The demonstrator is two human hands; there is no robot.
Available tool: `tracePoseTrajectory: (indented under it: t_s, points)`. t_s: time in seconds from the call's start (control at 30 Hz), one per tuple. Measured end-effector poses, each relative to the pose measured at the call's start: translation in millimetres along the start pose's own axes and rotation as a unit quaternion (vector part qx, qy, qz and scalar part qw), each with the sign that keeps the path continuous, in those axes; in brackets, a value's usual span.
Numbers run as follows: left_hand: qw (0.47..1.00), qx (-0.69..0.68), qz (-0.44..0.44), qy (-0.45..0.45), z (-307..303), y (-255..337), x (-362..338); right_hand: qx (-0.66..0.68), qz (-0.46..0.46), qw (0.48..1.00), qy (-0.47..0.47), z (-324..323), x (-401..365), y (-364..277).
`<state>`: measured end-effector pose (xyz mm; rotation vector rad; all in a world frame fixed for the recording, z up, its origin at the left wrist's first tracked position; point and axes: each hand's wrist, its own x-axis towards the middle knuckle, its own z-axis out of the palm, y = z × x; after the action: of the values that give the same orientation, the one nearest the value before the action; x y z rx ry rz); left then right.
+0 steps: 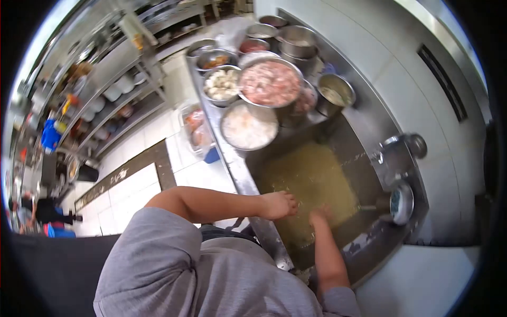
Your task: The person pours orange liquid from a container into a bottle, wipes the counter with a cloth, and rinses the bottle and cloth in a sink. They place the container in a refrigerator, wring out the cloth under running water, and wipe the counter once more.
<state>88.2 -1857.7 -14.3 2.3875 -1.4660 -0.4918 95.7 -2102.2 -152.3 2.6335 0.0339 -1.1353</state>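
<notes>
A metal sink (364, 182) in front of me holds cloudy yellowish water (311, 169). My left hand (280, 205) is over the near left part of the sink, its fingers curled inward. Whatever those fingers may hold is hidden. To the right of it, my right hand (320, 213) reaches down into the water with its fingers stretched out. The murky water partly covers them, and I make out nothing in them. Small pale bits float around both hands.
Beyond the sink stand a bowl of white pieces in liquid (249, 127), a large bowl of pink raw meat (269, 82) and a bowl of pale chunks (222, 84). A faucet (391, 148) and a small metal bowl (402, 204) are at the right edge. Shelves (113, 100) stand left.
</notes>
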Motion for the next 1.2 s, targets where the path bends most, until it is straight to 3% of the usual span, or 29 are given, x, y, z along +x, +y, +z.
tracePoseTrajectory:
  t_s: [0.07, 0.13, 0.2, 0.23, 0.27, 0.33, 0.4, 0.47, 0.53, 0.6, 0.63, 0.67, 0.7, 0.73, 0.77, 0.8, 0.83, 0.87, 0.93, 0.97, 1.03, 1.1, 1.13, 1.17, 1.2]
  points:
    - [0.988, -0.018, -0.063, 0.137, 7.3, -17.4, -70.1, 0.189, -0.089, 0.977, 0.04, 8.3, 3.2, 9.5]
    - [0.934, -0.153, -0.278, 0.163, 13.2, -24.0, -143.1, 0.239, -0.081, 0.966, 0.057, -9.6, -8.5, 6.3]
    - [0.845, -0.12, -0.472, 0.222, 50.6, -35.2, -225.0, 0.294, -0.067, 0.951, 0.064, -33.7, -29.9, -6.1]
    - [0.778, -0.194, -0.547, 0.242, 44.4, -26.0, -259.8, 0.462, -0.135, 0.876, 0.025, -48.4, -38.7, -16.6]
    - [0.698, -0.267, -0.612, 0.259, 35.9, -18.2, -295.1, 0.611, -0.196, 0.767, -0.019, -66.6, -50.0, -27.5]
    - [0.614, -0.276, -0.684, 0.281, 90.7, -38.5, -376.0, 0.649, -0.297, 0.695, -0.083, -129.2, -105.6, -74.9]
    - [0.487, -0.329, -0.695, 0.416, 148.7, -40.8, -447.1, 0.716, -0.407, 0.529, -0.203, -162.4, -123.7, -133.0]
    - [0.321, -0.488, -0.617, 0.528, 159.6, -25.0, -497.0, 0.713, -0.446, 0.469, -0.269, -197.6, -154.7, -196.2]
    - [0.278, -0.516, -0.565, 0.581, 140.2, 0.3, -524.3, 0.678, -0.479, 0.48, -0.284, -221.5, -179.9, -261.0]
    - [0.179, -0.632, -0.364, 0.661, 124.7, 17.8, -554.5, 0.645, -0.497, 0.501, -0.294, -241.2, -210.0, -325.4]
    - [0.232, -0.643, -0.276, 0.676, 133.8, 18.0, -571.5, 0.599, -0.504, 0.544, -0.302, -248.8, -222.7, -359.1]
    - [0.226, -0.64, -0.248, 0.692, 120.4, 27.0, -576.9, 0.551, -0.508, 0.585, -0.312, -251.8, -236.1, -393.2]
    - [0.257, -0.65, -0.178, 0.692, 121.1, 24.0, -589.5, 0.529, -0.504, 0.613, -0.302, -252.3, -250.6, -428.0]
    - [0.259, -0.668, -0.083, 0.693, 88.8, 35.3, -590.8, 0.516, -0.508, 0.615, -0.312, -246.7, -263.9, -464.1]
    - [0.251, -0.673, -0.068, 0.692, 63.2, 46.1, -595.1, 0.514, -0.501, 0.643, -0.267, -237.6, -277.2, -501.5]
    - [0.275, -0.661, -0.06, 0.695, 49.5, 53.7, -601.3, 0.509, -0.496, 0.668, -0.219, -230.8, -291.3, -535.2]
    - [0.32, -0.647, -0.056, 0.69, 34.8, 60.5, -607.4, 0.514, -0.489, 0.636, -0.304, -229.0, -306.5, -566.1]
    - [0.352, -0.641, -0.13, 0.67, 39.5, 53.9, -621.3, 0.497, -0.503, 0.635, -0.311, -228.9, -314.4, -592.1]
    - [0.335, -0.542, -0.377, 0.673, 35.1, 57.8, -648.1, 0.426, -0.579, 0.617, -0.32, -224.3, -312.0, -638.9]
    - [0.308, -0.528, -0.394, 0.686, 46.4, 59.8, -671.6, 0.466, -0.558, 0.606, -0.323, -213.6, -288.8, -660.9]
    - [0.265, -0.484, -0.412, 0.725, 69.5, 71.1, -714.8, 0.464, -0.545, 0.664, -0.215, -202.1, -233.8, -679.0]
    - [0.19, -0.479, -0.415, 0.75, 90.3, 85.6, -752.3, 0.479, -0.486, 0.718, -0.133, -204.2, -211.4, -665.6]
    - [0.187, -0.472, -0.414, 0.756, 100.7, 86.9, -769.7, 0.542, -0.45, 0.693, -0.152, -187.8, -162.5, -664.6]
    - [0.109, -0.494, -0.372, 0.778, 113.0, 85.2, -785.7, 0.566, -0.412, 0.706, -0.106, -171.3, -112.3, -658.4]
    - [0.031, -0.513, -0.328, 0.793, 126.9, 81.6, -799.6, 0.568, -0.32, 0.753, -0.09, -167.3, -92.5, -647.6]
